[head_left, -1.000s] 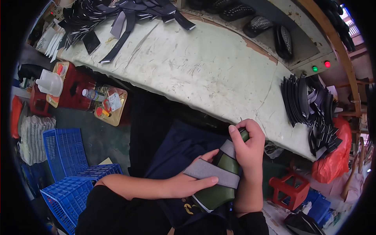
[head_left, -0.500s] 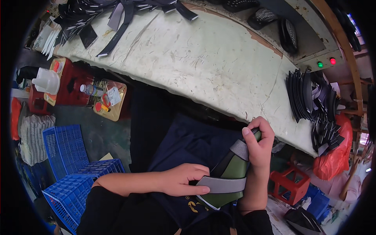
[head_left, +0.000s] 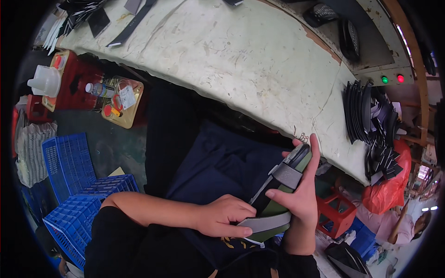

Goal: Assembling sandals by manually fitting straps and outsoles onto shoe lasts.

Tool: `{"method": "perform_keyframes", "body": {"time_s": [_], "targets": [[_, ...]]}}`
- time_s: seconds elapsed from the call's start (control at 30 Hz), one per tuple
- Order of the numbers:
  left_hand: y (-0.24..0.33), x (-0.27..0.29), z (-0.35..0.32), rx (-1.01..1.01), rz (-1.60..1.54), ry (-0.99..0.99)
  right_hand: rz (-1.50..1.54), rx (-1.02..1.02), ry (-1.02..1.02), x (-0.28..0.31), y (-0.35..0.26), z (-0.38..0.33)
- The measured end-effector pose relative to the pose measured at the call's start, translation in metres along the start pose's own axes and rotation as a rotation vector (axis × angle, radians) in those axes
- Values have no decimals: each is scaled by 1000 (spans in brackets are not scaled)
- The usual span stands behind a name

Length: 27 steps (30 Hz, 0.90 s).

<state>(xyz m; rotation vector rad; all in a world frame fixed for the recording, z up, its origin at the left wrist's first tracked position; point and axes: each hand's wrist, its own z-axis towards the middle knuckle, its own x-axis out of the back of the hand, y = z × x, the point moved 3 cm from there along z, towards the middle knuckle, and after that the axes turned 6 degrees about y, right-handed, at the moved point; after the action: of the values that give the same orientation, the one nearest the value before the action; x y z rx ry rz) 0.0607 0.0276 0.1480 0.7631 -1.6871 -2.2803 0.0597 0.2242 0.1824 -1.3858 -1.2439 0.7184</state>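
Over my lap I hold a flat green and black shoe piece (head_left: 278, 194) with grey strips across it. My left hand (head_left: 225, 217) pinches the lower grey strip (head_left: 264, 224) at the piece's near end. My right hand (head_left: 299, 192) wraps the upper part, fingers over the second grey band (head_left: 287, 175) and thumb along the edge. Both hands sit just below the near edge of the pale workbench (head_left: 241, 60).
A stack of black cut pieces (head_left: 371, 125) lies at the bench's right end by a panel with a green and a red light (head_left: 391, 78). More black strips (head_left: 88, 14) lie far left. Blue crates (head_left: 69, 185), a red stool (head_left: 338, 213) and a red bag (head_left: 384, 185) stand on the floor.
Both hands have lowered with the piece toward my lap. My left hand slid down to its near end; my right hand keeps its grip on the upper part.
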Motion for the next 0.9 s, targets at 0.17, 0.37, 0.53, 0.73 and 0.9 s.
{"method": "perform_keyframes", "body": {"time_s": [0.17,0.37,0.53,0.73,0.9], "targets": [[-3,-7,1,-18,45,12,100,-125,-76,6,12,-6],[-2,-13,-1,-66,100,34,142,-162,-88,-3,9,1],[5,-20,0,-79,140,-14,-27,-182,-181,-11,-6,9],[2,-17,1,-33,91,61,-132,-276,-156,-14,0,15],[-5,-10,-9,79,69,27,129,-201,-112,-12,12,7]]}}
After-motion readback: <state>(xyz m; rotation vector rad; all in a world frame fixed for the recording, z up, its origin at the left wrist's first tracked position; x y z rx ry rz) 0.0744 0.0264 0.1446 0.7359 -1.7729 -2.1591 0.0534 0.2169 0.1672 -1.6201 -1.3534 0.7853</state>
